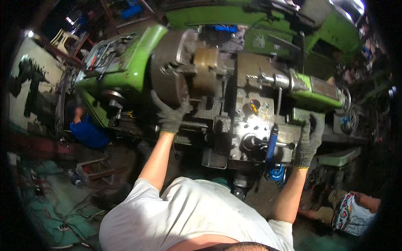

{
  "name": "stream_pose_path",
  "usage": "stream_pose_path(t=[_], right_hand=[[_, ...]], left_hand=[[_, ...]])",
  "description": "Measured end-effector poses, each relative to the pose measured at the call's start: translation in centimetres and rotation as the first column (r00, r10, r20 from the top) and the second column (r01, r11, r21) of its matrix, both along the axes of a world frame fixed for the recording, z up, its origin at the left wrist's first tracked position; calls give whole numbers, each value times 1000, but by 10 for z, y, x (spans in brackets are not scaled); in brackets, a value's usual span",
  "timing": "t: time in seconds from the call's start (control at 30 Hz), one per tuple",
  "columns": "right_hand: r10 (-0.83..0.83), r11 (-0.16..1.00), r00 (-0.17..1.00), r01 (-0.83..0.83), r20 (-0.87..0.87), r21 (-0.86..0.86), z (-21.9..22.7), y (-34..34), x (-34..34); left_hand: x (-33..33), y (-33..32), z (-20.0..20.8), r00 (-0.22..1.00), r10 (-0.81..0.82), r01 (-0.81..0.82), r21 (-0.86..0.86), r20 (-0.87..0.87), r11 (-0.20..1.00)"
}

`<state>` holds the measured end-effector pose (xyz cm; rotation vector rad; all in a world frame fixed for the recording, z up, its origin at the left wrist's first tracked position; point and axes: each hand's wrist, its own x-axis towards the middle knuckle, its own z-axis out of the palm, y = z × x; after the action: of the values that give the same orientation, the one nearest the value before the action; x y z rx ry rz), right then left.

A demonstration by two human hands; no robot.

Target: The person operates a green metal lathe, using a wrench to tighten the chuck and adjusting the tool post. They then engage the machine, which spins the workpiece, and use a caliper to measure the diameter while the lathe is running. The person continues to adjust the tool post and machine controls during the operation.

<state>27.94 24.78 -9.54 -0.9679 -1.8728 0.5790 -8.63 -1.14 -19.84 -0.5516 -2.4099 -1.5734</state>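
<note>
Left hand (171, 115), gloved, gripped the lathe chuck (169, 69) rim below; a brass-coloured workpiece (205, 69) was mounted. Right hand (310, 140) clasped the carriage (255, 125) edge. Cutting apparently not begun.

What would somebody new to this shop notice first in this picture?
Probably the big green lathe filling the middle, with its heavy round chuck gripping a brass-coloured workpiece. The person's left hand, in a grey knit glove, presses on the chuck's lower edge, while the gloved right hand rests at the carriage's right side. Another person in a patterned top crouches at lower right.
</note>
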Motion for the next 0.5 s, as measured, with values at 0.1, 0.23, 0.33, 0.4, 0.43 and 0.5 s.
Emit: stream_pose_path(t=[0.1,0.23,0.33,0.4,0.43,0.5], right_hand=[[-75,992,950,40,303,122,-20,5,-1],[-270,963,799,218,537,159,-34,15,4],[-210,976,775,205,596,77,-28,14,-1],[-230,968,776,244,587,57,-30,12,-2],[-252,961,756,269,603,65,-27,9,-4],[-308,939,713,332,630,83,-21,4,-8]], left_hand=[[-2,-21,-45,993,-47,48,-6,111,999],[0,-25,15,992,-77,80,-35,102,996],[-21,-18,43,983,-136,145,64,-120,987],[-30,-6,66,964,-121,135,46,-236,990],[-37,1,72,948,-117,134,38,-296,990],[-54,15,80,903,-64,95,53,-425,994]])
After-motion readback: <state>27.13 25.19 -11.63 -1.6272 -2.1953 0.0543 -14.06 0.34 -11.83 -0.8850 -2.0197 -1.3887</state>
